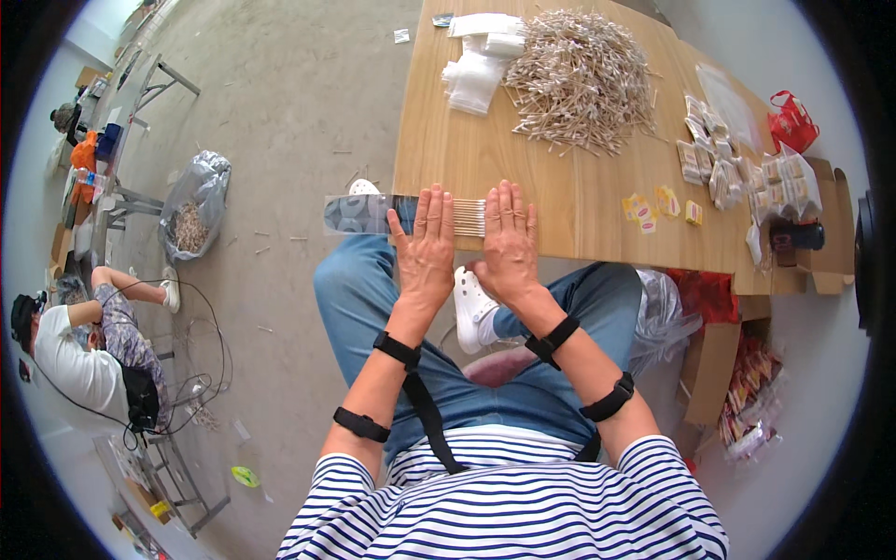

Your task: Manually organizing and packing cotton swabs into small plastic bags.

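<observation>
My left hand (427, 245) and my right hand (509, 235) lie flat, palms down and fingers spread, side by side at the near edge of a wooden table (560, 187). Both press on a clear plastic bag (359, 214) filled with a row of thin wooden sticks (469, 217). The bag's empty end sticks out past the table's left edge. A big loose heap of the same sticks (581, 79) lies farther back on the table, with a stack of empty clear bags (476, 65) to its left.
Small yellow packets (653, 205) and several filled packets (747, 173) lie at the right, near a red bag (791, 121) and cardboard boxes (821, 252). On the floor left stand a plastic sack of sticks (194, 210), and another person (89, 345) sits.
</observation>
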### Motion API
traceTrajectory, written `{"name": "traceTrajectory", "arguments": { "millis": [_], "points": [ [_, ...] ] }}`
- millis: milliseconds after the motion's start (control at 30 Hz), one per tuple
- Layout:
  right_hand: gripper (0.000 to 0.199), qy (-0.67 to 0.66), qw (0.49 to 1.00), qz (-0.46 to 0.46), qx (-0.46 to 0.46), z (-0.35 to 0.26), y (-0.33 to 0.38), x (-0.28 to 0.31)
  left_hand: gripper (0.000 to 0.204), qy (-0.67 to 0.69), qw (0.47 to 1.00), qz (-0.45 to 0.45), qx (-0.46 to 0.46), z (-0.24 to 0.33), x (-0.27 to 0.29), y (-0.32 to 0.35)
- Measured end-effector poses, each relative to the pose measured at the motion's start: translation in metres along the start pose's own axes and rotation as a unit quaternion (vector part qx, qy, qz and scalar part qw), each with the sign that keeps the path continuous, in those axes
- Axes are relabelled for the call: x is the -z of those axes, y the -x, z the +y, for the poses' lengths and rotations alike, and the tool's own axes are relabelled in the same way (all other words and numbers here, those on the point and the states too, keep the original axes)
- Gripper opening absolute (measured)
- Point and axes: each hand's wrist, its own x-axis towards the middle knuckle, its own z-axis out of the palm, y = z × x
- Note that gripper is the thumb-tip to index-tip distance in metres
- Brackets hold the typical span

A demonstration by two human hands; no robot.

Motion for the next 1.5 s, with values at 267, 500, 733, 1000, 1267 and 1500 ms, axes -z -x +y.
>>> {"name": "traceTrajectory", "arguments": {
  "millis": [267,500,733,1000,1267,1500],
  "points": [
    [0.11,0.007,0.998,0.028,0.058,-0.013,-0.006,-0.015,0.097,-0.028,0.998,-0.048,0.03,-0.005,0.014,0.001],
    [0.107,-0.019,0.997,0.043,0.059,-0.02,-0.008,-0.018,0.098,-0.002,0.998,-0.057,0.029,-0.008,0.015,-0.002],
    [0.108,-0.011,0.997,0.04,0.067,-0.017,-0.008,-0.019,0.092,0.047,0.999,-0.003,0.018,-0.005,0.037,0.005],
    [0.112,-0.009,0.997,0.034,0.067,-0.021,-0.009,-0.018,0.035,0.263,0.933,0.17,0.175,-0.035,0.048,0.053],
    [0.112,-0.008,0.997,0.027,0.067,-0.025,-0.009,-0.016,0.033,0.217,0.936,0.188,0.205,-0.074,0.02,-0.001],
    [0.118,0.026,0.997,0.042,0.063,-0.017,-0.007,-0.019,0.027,0.242,0.935,0.182,0.186,-0.067,0.025,-0.009]
  ]
}}
